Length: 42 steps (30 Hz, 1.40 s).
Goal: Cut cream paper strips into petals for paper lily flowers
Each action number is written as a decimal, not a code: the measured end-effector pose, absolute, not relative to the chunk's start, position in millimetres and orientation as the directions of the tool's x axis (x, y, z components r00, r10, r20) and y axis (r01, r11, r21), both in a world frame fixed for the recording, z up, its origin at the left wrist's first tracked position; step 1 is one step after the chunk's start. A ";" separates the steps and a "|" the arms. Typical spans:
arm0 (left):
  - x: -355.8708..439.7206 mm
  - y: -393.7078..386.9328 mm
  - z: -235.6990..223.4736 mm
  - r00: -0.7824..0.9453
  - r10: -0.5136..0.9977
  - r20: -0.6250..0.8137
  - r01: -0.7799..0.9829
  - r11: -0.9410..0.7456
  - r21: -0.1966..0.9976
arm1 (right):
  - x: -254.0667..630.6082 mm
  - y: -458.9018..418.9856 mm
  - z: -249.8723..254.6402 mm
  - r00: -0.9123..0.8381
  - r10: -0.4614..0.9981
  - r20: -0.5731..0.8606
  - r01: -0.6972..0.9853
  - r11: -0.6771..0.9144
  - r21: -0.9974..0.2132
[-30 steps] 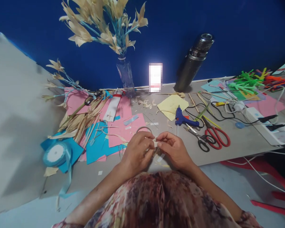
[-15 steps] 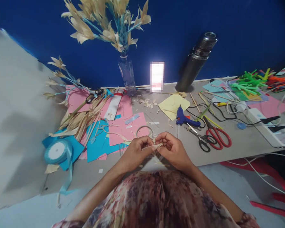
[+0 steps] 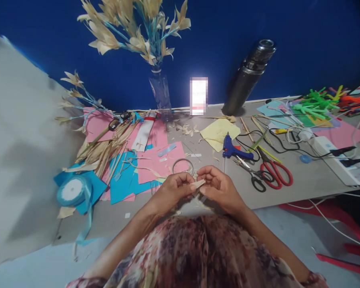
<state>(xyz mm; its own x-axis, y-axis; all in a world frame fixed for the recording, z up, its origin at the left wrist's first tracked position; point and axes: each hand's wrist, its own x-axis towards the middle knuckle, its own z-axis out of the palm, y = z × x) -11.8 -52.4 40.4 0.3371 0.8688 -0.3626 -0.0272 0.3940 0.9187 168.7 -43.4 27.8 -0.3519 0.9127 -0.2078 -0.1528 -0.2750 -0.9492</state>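
Observation:
Low over the table's front edge, my left hand [image 3: 174, 193] pinches a pale strip of dried husk [image 3: 199, 183] between thumb and fingers. The strip's free end points toward my right hand [image 3: 221, 189], whose fingers are loosely curled with the thumb apart from them. I see no firm grip by that hand on the strip. Just beyond both hands lies a thin grey ring [image 3: 183, 160]. Small husk scraps [image 3: 186, 129] are scattered farther back on the tabletop.
To the right lie a blue glue gun [image 3: 236, 150], black-handled scissors [image 3: 255, 175], red-handled scissors [image 3: 277, 173] and a white power strip [image 3: 333, 160] with cables. Left are a ribbon spool [image 3: 73, 191], dried husks [image 3: 108, 146] and pink paper [image 3: 150, 168]. A bottle vase [image 3: 161, 96] and a flask [image 3: 246, 80] stand behind.
The husk strip has turned so that more of its flat side shows. My right thumb has eased slightly away from it; my left hand stays in place.

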 end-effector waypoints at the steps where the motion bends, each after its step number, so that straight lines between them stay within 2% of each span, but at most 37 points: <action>1: -11.3 -52.6 40.8 0.332 0.872 -0.359 -0.008 0.383 0.924 | 167.7 -43.5 29.7 -0.331 0.922 -0.203 -0.123 -0.255 -0.959; 5: -11.2 -54.1 41.4 0.345 0.869 -0.356 0.023 0.371 0.928 | 166.9 -43.0 32.3 -0.283 0.934 -0.218 -0.022 -0.234 -0.972; 11: -13.4 -55.0 39.8 0.396 0.834 -0.384 0.026 0.407 0.913 | 175.9 -41.1 28.0 -0.407 0.872 -0.271 -0.128 -0.348 -0.929; 14: -12.2 -54.2 39.6 0.366 0.862 -0.351 0.067 0.352 0.934 | 176.0 -40.5 29.6 -0.389 0.896 -0.213 -0.120 -0.279 -0.953; 18: -10.9 -54.1 43.5 0.345 0.875 -0.339 0.127 0.314 0.941 | 172.8 -39.8 34.0 -0.295 0.941 -0.169 0.080 -0.152 -0.985; 21: -11.1 -54.1 48.3 0.360 0.857 -0.369 0.181 0.324 0.929 | 171.8 -40.1 35.8 -0.321 0.924 -0.205 0.081 -0.189 -0.979; 26: -9.7 -52.2 51.4 0.276 0.894 -0.354 0.263 0.284 0.922 | 172.2 -39.9 34.9 -0.302 0.922 -0.241 0.037 -0.242 -0.970; 30: -9.4 -51.3 49.5 0.257 0.891 -0.374 0.251 0.312 0.916 | 176.1 -38.2 35.1 -0.267 0.933 -0.241 -0.013 -0.254 -0.967; 34: -7.9 -51.1 48.4 0.242 0.890 -0.386 0.220 0.338 0.915 | 176.8 -39.1 36.7 -0.320 0.929 -0.188 -0.090 -0.227 -0.970; 38: -4.7 -51.2 45.6 0.268 0.892 -0.365 0.193 0.321 0.927 | 171.4 -40.0 33.4 -0.336 0.926 -0.170 -0.004 -0.181 -0.983; 42: -5.0 -53.0 43.7 0.340 0.845 -0.413 0.041 0.426 0.904 | 170.5 -38.5 26.1 -0.414 0.868 -0.273 -0.078 -0.333 -0.940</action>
<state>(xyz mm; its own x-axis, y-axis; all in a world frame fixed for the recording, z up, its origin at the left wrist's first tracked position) -5.0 -53.0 43.7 0.3402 0.8446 -0.4135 0.0408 0.4261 0.9038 170.5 -38.5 26.1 -0.4142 0.8682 -0.2731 -0.0784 -0.3330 -0.9396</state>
